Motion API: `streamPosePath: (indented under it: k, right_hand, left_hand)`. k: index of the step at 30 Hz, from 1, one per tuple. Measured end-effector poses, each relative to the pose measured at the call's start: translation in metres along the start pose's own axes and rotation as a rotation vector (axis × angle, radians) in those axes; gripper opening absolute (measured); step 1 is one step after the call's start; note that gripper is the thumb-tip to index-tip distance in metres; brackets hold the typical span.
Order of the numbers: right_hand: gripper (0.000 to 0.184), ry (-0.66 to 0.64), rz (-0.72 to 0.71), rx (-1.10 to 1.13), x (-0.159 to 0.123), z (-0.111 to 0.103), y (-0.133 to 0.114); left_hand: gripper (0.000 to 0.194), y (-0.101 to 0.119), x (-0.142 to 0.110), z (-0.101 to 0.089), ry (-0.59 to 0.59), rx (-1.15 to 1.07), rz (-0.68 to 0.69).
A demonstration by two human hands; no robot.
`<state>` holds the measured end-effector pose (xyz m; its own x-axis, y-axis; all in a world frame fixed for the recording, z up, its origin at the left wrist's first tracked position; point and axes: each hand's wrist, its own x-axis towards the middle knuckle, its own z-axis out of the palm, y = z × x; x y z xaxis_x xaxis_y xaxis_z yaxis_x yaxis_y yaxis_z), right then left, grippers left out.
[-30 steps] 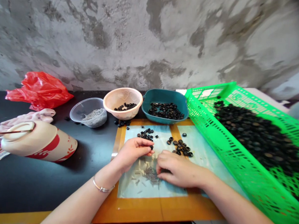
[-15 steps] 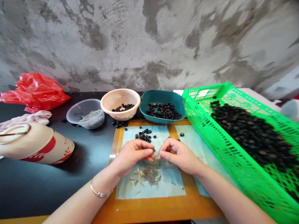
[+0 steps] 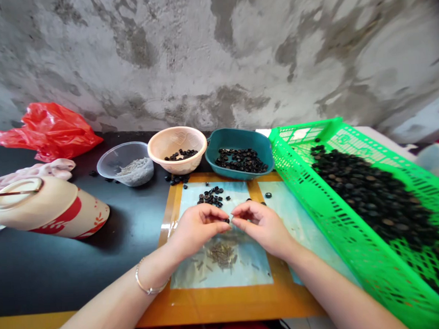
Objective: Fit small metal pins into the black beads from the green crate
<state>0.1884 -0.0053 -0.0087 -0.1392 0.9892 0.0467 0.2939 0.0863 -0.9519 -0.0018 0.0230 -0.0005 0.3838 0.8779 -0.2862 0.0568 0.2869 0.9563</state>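
My left hand [image 3: 197, 229] is closed in a pinch on a small black round piece [image 3: 226, 221]. Facing it, with the fingertips almost touching, my right hand [image 3: 264, 228] also pinches; whatever lies between its thumb and finger is too small to make out. Both hands are over a pale blue sheet [image 3: 185, 279] on a brown-edged board [image 3: 219, 307]. Below the hands lies a heap of small thin metal pins [image 3: 222, 255]. Just beyond them is a cluster of loose black pieces [image 3: 212, 198].
At the back stand a clear bowl [image 3: 105, 165] of pins, a cream bowl [image 3: 156, 150] and a teal basin [image 3: 218, 172], both with black pieces. A green basket [image 3: 318, 218] heaped with black pieces fills the right. On the left are a cup [image 3: 56, 207] and a red bag [image 3: 52, 131].
My right hand has come slightly closer to the left, so the fingertips now nearly meet at the black piece. The view has shifted a little.
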Motion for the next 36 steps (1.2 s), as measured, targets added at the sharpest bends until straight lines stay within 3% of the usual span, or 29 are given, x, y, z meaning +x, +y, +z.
streamPosePath:
  k: [5,10,14,17,20,25,28,31,36]
  right_hand:
    - [0.009,0.081,-0.072,-0.085,-0.003,0.003,-0.004]
    - [0.001,0.169,-0.193,-0.219,-0.006,0.007,-0.008]
    - [0.006,0.169,-0.158,-0.195,-0.008,0.012,-0.004]
    - [0.004,0.129,-0.108,-0.167,-0.006,0.011,-0.002]
    - [0.015,0.081,-0.060,-0.179,0.001,-0.006,-0.003]
    - [0.016,0.139,-0.030,-0.616,0.015,-0.061,0.009]
    - [0.018,0.046,0.030,-0.795,0.018,-0.079,0.020]
    - [0.018,-0.038,0.075,-0.812,0.017,-0.080,0.026]
    - [0.016,-0.018,0.097,-0.777,0.018,-0.073,0.029]
  left_hand:
    - [0.019,-0.005,0.000,0.001,0.052,0.067,0.075]
    - [0.009,-0.003,-0.005,0.004,0.114,0.177,0.272]
    - [0.010,-0.003,-0.007,0.005,0.129,0.297,0.368]
    - [0.008,-0.005,-0.005,0.006,0.137,0.279,0.349]
    - [0.010,-0.006,-0.002,0.007,0.146,0.100,0.254]
    - [0.024,-0.004,0.001,0.004,0.129,-0.106,0.030]
    - [0.029,-0.005,0.002,0.000,0.123,-0.146,-0.003]
    - [0.029,-0.007,0.003,-0.001,0.131,-0.151,0.007]
    - [0.029,-0.008,0.002,0.003,0.138,-0.190,0.045]
